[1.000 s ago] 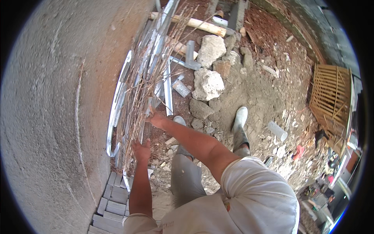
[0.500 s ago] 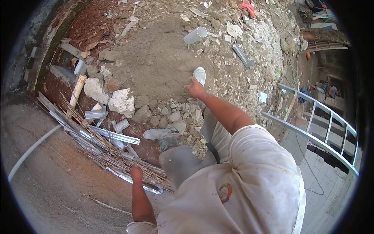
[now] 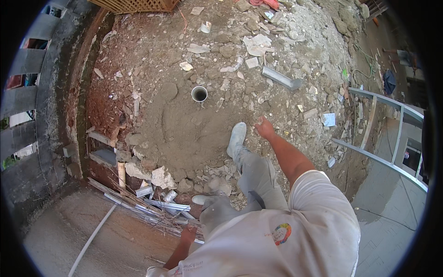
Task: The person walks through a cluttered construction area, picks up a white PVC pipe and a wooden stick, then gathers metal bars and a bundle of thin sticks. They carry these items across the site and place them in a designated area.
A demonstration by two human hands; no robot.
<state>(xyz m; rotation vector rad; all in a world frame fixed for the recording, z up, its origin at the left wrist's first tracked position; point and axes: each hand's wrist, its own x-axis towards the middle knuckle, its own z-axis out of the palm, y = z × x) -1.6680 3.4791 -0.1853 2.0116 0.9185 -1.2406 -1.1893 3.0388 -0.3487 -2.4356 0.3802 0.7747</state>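
My right hand hangs over the rubble in front of my body, fingers loosely bent and apart, with nothing in it. Below and left of it, my dusty boot stands on packed grey soil. My left hand is low at my left side, small in view, its fingers slightly apart and holding nothing visible. Nearest to that hand lies a pile of thin sticks and metal profiles. An upright white pipe sticks out of the soil ahead, its round mouth facing up. Neither hand touches it.
Broken concrete chunks lie by the metal pile. A bent metal channel rests on rubble ahead. A metal ladder-like frame stands at the right. A block wall runs along the left, and a woven crate sits at the far edge.
My view has shifted forward and turned, bringing the wall and crate in. The pipe now shows its mouth from above, and my leading boot has stepped ahead. Both hands stay free.
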